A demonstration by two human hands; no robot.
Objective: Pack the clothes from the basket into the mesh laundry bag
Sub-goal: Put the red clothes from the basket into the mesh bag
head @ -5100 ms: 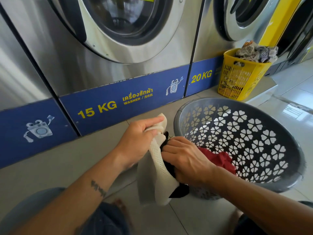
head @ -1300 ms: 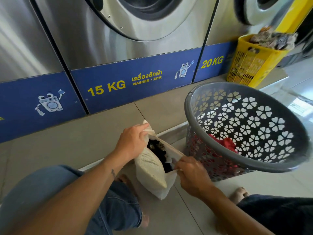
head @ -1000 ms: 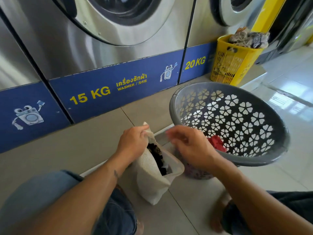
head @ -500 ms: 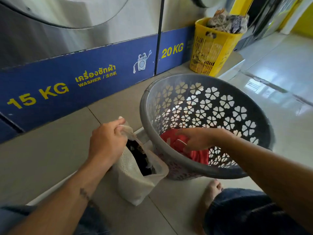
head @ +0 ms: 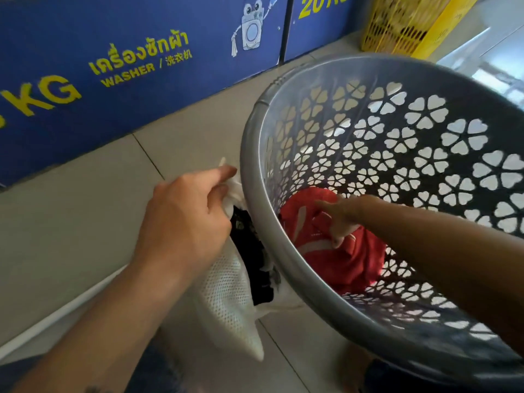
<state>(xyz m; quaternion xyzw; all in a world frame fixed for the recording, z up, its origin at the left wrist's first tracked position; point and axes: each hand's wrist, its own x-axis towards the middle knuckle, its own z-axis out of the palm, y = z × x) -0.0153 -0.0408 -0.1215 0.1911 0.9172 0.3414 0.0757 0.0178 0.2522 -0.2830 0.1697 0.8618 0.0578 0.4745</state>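
A white mesh laundry bag (head: 226,290) hangs at centre-left, its mouth held up by my left hand (head: 184,219), which grips the top edge. Dark clothing (head: 255,259) shows inside the bag's opening. Right beside it stands a grey plastic basket (head: 272,251) with flower-shaped holes. A red garment (head: 348,265) lies at the basket's bottom. My right hand (head: 340,219) reaches down inside the basket and rests on the red garment, fingers curled into its folds; a firm grip cannot be confirmed.
Blue washer panels (head: 141,61) marked "WASHER" run along the back, above a tiled step (head: 85,222). A yellow basket (head: 402,26) stands at the top right. My knees in blue jeans (head: 158,373) sit at the bottom edge.
My right hand left the bag's rim, went into the grey basket and now lies deeper on the red garment. The camera has tilted down and closer. My left hand keeps the bag.
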